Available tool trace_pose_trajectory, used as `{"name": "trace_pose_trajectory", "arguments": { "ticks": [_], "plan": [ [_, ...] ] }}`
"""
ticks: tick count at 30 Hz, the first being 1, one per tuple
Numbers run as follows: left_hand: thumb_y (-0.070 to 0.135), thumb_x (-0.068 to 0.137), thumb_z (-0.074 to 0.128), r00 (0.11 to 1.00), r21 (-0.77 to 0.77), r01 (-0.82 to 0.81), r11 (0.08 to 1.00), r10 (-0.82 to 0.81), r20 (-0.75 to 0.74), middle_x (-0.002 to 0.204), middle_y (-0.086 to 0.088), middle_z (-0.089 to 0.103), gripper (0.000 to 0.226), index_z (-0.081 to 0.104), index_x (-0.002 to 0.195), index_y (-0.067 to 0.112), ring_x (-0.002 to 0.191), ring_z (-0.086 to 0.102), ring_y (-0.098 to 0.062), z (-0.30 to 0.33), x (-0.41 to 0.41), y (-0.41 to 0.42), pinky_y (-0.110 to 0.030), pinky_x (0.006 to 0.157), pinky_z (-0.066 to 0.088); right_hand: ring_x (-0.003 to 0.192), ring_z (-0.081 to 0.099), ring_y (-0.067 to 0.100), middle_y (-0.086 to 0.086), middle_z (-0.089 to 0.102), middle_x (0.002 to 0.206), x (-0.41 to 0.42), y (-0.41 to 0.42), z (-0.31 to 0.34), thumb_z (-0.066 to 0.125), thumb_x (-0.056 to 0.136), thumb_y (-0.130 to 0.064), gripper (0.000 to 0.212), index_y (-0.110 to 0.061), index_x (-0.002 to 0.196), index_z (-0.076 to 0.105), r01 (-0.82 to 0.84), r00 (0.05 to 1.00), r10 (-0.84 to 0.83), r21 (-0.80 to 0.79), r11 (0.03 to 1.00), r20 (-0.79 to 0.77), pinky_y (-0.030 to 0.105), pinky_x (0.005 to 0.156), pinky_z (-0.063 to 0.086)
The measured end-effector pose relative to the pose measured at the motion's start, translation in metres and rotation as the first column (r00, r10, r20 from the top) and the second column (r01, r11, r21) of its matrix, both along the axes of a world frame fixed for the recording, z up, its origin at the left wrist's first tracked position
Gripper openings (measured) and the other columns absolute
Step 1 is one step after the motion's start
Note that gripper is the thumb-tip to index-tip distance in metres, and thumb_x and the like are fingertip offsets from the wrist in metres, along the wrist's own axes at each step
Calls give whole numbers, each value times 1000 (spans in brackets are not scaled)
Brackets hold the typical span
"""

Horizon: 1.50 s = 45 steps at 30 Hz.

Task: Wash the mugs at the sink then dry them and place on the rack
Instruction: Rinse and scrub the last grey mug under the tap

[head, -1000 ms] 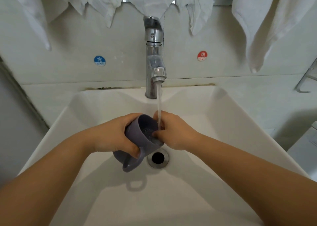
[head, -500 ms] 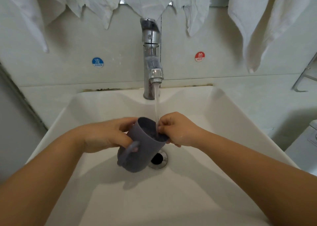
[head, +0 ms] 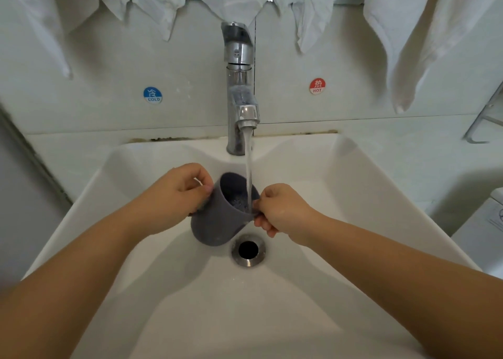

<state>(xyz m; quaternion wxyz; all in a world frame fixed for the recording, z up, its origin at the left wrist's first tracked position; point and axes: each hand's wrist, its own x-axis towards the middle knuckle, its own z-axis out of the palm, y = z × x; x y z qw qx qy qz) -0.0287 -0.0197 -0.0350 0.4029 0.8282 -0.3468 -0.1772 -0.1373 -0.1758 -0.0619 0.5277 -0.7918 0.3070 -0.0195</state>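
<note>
A dark grey mug (head: 217, 222) is held over the white sink (head: 340, 173), tilted with its mouth facing up and away from me. Water runs from the chrome tap (head: 241, 91) straight into the mug. My left hand (head: 177, 195) grips the mug's left side near the rim. My right hand (head: 280, 211) pinches the rim on the right side. The handle is hidden from view. The mug hangs just above and left of the drain (head: 247, 249).
White cloths hang above the tap, and a white towel (head: 408, 45) hangs at the upper right. A wire rack edge (head: 484, 119) shows at the far right. Blue COLD (head: 152, 95) and red HOT (head: 317, 86) stickers mark the wall.
The mug has been turned in my hands: its handle, seen at the lower left before, is now out of sight. My right fingers came out of the mug and now hold the rim.
</note>
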Motion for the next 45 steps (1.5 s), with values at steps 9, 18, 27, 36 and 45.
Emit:
{"name": "trace_pose_trajectory", "arguments": {
  "ticks": [9,18,27,36,45],
  "plan": [
    [4,93,56,996,-132,-60,989,67,55,47,0,48,20,54,78,18,62,51,-26,1,-6,-4,-60,75,55,43,45,13,4,53,58,-3,0,9,46,95,-11,18,-11,77,45,-129,990,140,-236,963,28,21,37,40],
    [0,91,57,998,-145,-41,989,47,38,45,2,45,19,54,80,15,59,48,-23,1,-3,-1,-56,72,55,63,44,12,2,50,82,-2,2,0,57,87,-8,22,-7,107,47,-274,961,271,-82,958,-51,19,49,38],
    [-5,89,54,998,-109,14,994,-8,56,42,7,41,21,51,81,15,44,39,-9,-7,-5,-7,-34,58,45,73,50,21,2,55,77,3,-2,-7,44,99,-26,32,-20,68,45,-340,934,342,-556,758,-104,28,56,35],
    [-6,87,53,998,-119,60,991,-55,40,46,-2,46,23,52,79,15,55,46,-24,-9,-4,-6,-41,65,48,82,58,27,6,61,87,3,2,-3,48,96,-27,20,-9,93,55,-297,934,346,-722,625,-85,32,65,42],
    [-3,87,54,993,-73,106,992,-101,66,48,-3,48,23,54,76,17,51,45,-17,-10,-9,-9,-36,59,45,66,47,21,3,49,65,6,-4,0,38,99,-44,44,-12,73,53,-401,901,377,-738,542,-214,30,55,34]
  ]
}}
